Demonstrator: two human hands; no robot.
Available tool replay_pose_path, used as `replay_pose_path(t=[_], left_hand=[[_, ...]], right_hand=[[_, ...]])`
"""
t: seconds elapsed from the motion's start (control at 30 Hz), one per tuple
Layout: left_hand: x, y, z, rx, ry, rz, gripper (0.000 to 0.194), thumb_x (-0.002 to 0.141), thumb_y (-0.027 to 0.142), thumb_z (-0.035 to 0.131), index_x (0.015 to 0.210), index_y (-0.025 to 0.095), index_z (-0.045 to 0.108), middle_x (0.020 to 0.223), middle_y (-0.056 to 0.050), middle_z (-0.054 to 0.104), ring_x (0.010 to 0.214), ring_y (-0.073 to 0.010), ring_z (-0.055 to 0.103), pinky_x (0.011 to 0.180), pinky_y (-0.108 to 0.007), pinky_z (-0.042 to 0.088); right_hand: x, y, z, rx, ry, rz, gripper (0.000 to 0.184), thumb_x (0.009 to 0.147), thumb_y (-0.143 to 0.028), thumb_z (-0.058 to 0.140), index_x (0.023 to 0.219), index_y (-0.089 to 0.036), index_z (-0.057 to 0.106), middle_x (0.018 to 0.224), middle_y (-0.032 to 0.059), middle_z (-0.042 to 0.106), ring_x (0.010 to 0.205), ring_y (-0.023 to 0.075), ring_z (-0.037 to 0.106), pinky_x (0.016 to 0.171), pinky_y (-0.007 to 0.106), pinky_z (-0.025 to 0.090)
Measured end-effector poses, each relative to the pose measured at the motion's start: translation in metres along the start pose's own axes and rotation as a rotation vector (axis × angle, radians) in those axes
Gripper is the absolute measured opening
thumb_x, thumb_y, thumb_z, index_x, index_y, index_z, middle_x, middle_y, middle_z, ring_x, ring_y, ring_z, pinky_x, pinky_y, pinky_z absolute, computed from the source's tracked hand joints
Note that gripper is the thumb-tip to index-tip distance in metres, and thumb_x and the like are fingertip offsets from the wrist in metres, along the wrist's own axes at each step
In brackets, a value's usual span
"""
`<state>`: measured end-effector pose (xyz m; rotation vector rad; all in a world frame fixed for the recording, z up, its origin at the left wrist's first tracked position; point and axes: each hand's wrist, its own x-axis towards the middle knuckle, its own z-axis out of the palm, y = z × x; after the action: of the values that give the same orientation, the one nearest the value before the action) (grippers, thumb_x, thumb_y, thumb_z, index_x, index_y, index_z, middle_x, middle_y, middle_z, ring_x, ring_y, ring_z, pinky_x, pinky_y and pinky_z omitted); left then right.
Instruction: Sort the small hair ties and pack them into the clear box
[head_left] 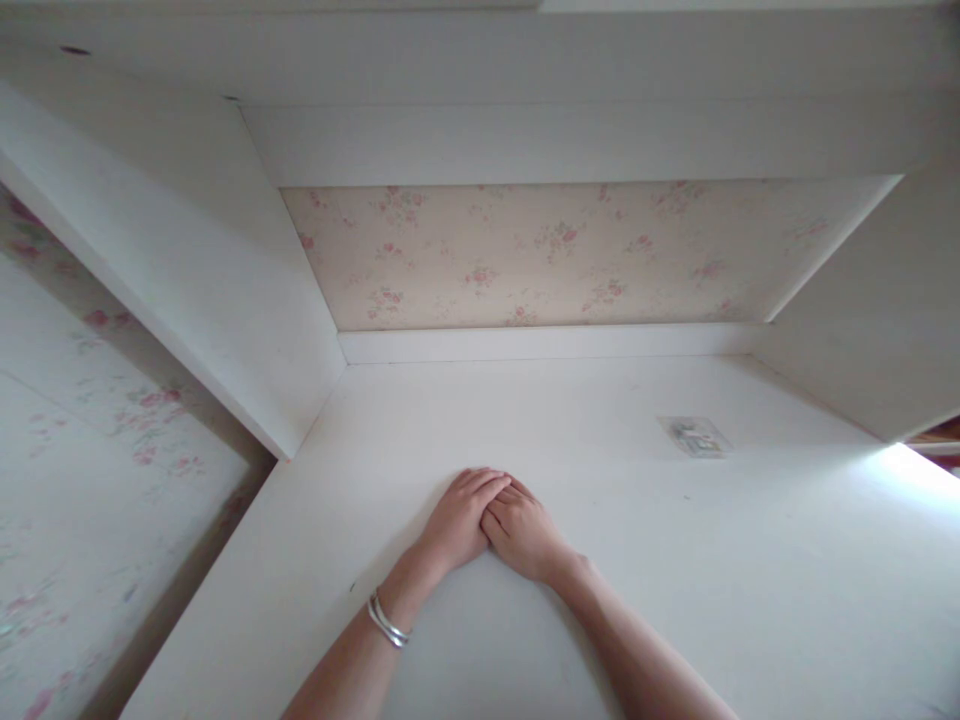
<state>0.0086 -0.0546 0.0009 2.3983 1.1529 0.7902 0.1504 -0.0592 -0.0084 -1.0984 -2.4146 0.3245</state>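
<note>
My left hand [459, 518] and my right hand [523, 533] lie palm down on a white desk top [675, 560], side by side in the middle. The left fingers rest over the right fingers, so the two hands touch. All fingers are stretched flat and hold nothing. A silver bangle [386, 622] circles my left wrist. Both bare forearms reach in from the bottom edge.
The desk sits in a white alcove with side panels [187, 250] left and right and floral wallpaper [555, 255] at the back. A small faded sticker [694, 437] lies on the desk to the right. Floral wallpaper also covers the wall [82, 440] left of the alcove.
</note>
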Motion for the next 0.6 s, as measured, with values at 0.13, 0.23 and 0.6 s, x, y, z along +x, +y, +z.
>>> replay_pose_path(t=[0.13, 0.23, 0.6], left_hand=[[-0.0005, 0.0002, 0.0002, 0.004, 0.005, -0.006, 0.059, 0.068, 0.001, 0.049, 0.124, 0.02, 0.051, 0.125, -0.007, 0.055, 0.116, -0.02, 0.047, 0.106, -0.042, 0.034], [-0.0006, 0.0005, 0.0001, 0.005, 0.006, -0.003, 0.059, 0.068, 0.001, 0.049, 0.124, 0.02, 0.051, 0.125, -0.007, 0.055, 0.116, -0.0198, 0.047, 0.106, -0.041, 0.034], [-0.0001, 0.0001, 0.0002, 0.011, 0.002, 0.0, 0.057, 0.069, 0.001, 0.049, 0.124, 0.019, 0.051, 0.125, -0.007, 0.055, 0.116, -0.02, 0.047, 0.107, -0.041, 0.033]], right_hand=[[-0.0001, -0.0001, -0.0006, 0.007, 0.003, 0.001, 0.03, 0.092, -0.02, 0.037, 0.097, -0.016, 0.066, 0.109, 0.0074, 0.065, 0.111, 0.0172, 0.052, 0.109, 0.035, 0.024], [-0.0001, -0.0005, -0.0011, 0.007, 0.001, 0.004, 0.03, 0.092, -0.02, 0.037, 0.097, -0.016, 0.066, 0.109, 0.0074, 0.065, 0.11, 0.017, 0.053, 0.109, 0.034, 0.024], [-0.0003, -0.0001, 0.0002, 0.008, 0.007, 0.003, 0.029, 0.091, -0.02, 0.037, 0.098, -0.016, 0.066, 0.11, 0.0076, 0.065, 0.111, 0.0167, 0.052, 0.109, 0.034, 0.023]])
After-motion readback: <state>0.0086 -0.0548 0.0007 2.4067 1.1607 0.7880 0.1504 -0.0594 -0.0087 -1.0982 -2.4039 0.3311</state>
